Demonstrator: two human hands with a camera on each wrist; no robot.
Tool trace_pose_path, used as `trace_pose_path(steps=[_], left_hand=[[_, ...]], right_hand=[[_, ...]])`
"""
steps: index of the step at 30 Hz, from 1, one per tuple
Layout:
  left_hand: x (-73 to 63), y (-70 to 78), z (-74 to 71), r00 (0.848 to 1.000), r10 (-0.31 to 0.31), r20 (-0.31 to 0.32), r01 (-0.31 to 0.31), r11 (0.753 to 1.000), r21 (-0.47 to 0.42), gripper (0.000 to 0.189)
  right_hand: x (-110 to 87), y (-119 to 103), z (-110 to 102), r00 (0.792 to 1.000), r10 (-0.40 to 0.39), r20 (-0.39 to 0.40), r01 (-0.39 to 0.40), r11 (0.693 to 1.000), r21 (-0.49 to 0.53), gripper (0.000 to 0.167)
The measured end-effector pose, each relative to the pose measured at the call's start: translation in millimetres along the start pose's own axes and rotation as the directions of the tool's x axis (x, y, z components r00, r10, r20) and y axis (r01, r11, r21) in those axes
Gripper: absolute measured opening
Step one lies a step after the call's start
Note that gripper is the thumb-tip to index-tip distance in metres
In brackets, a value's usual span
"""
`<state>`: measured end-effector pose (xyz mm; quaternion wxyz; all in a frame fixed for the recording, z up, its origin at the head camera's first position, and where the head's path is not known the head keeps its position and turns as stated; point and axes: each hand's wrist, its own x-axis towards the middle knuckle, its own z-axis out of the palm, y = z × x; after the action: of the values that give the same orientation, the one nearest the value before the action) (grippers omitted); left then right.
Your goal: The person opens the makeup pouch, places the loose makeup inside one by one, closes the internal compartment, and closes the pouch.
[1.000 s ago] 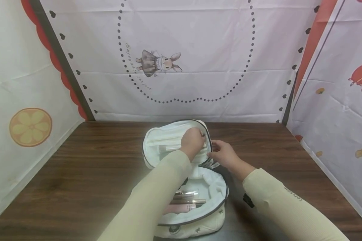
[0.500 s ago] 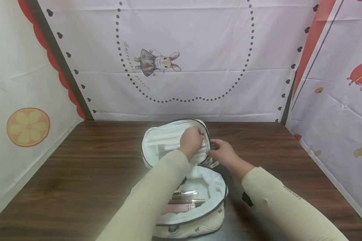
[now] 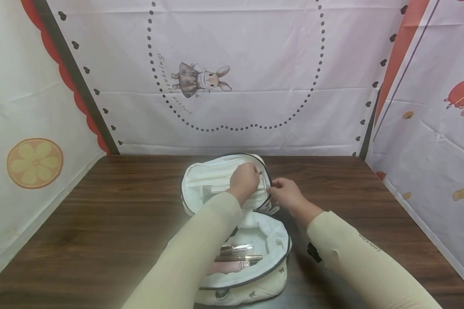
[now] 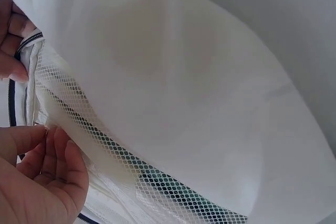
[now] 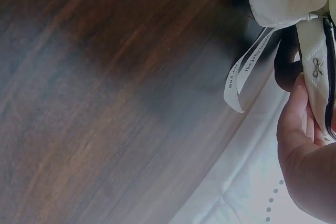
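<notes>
A cream makeup bag [image 3: 264, 281] with black zipper edging stands unzipped, its lid [image 3: 201, 169] tipped back behind it. Inside the lid, my left hand [image 3: 244, 179] pinches a small zipper pull at the right end of the pocket; the fingers mostly cover it. The left wrist view shows this hand [image 4: 44, 179] beside the white mesh pocket [image 4: 147, 177], with something dark green behind the mesh. My right hand [image 3: 290, 196] grips the lid's right rim, thumb on the near side. From the right wrist, this hand [image 5: 310, 145] is seen holding the lid's quilted side wall.
In the bag's lower part lie a pink tube [image 3: 230, 267] and slim cosmetics with clear and gold parts [image 3: 237, 249]. A printed white ribbon [image 5: 239, 80] hangs from the bag over the brown wooden table [image 3: 112, 223]. Printed white cloth [image 3: 255, 64] walls the table's back and sides.
My right thumb has shifted slightly up along the lid's rim. My left hand stays at the same place on the pocket, and the bag has hardly moved.
</notes>
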<state>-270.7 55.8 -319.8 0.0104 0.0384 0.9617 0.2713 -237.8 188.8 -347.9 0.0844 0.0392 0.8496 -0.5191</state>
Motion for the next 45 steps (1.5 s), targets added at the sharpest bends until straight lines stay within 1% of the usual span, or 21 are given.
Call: trace_pose_path(steps=[8, 14, 18, 22, 26, 33, 40, 45], left_hand=[[-0.8, -3.3, -0.3, 1.0, 0.01, 0.001, -0.01, 1.0, 0.027, 0.018], [-2.0, -6.7, -3.8, 1.0, 0.013, 0.009, -0.014, 0.997, 0.071, 0.018], [-2.7, -10.6, -7.6, 1.0, -0.005, 0.031, 0.002, 0.996, 0.087, 0.018], [-2.8, -14.8, -9.1, 0.999, -0.011, 0.048, 0.007, 0.998, 0.07, 0.019], [-3.6, -17.8, -11.6, 0.999, -0.016, 0.043, 0.013, 0.998, 0.059, 0.018], [-2.8, -22.8, -16.6, 0.999, -0.032, 0.036, 0.029, 0.995, 0.092, 0.019], [-3.4, -26.2, -22.9, 0.996, -0.077, 0.05, 0.072, 0.991, 0.11, 0.022], [-3.2, -32.0, -25.5, 0.993, -0.104, 0.053, 0.097, 0.988, 0.116, 0.023]], right_hand=[[1.9, 1, 2, 1.0, 0.009, -0.007, -0.01, 1.0, -0.019, 0.033], [2.9, 2, 4, 1.0, 0.004, 0.006, -0.004, 1.0, 0.011, 0.034], [3.8, 3, 4, 1.0, 0.001, 0.009, -0.001, 1.0, 0.012, 0.035], [4.8, 5, 3, 1.0, 0.002, 0.012, -0.002, 1.0, -0.011, 0.036], [4.6, 5, 3, 1.0, 0.005, 0.012, -0.005, 1.0, -0.013, 0.038], [4.2, 5, 3, 1.0, -0.006, 0.014, 0.006, 1.0, 0.002, 0.038], [3.1, 5, 3, 1.0, -0.004, 0.007, 0.004, 1.0, 0.005, 0.038], [5.3, 6, 3, 1.0, 0.005, 0.007, -0.005, 1.0, -0.001, 0.041]])
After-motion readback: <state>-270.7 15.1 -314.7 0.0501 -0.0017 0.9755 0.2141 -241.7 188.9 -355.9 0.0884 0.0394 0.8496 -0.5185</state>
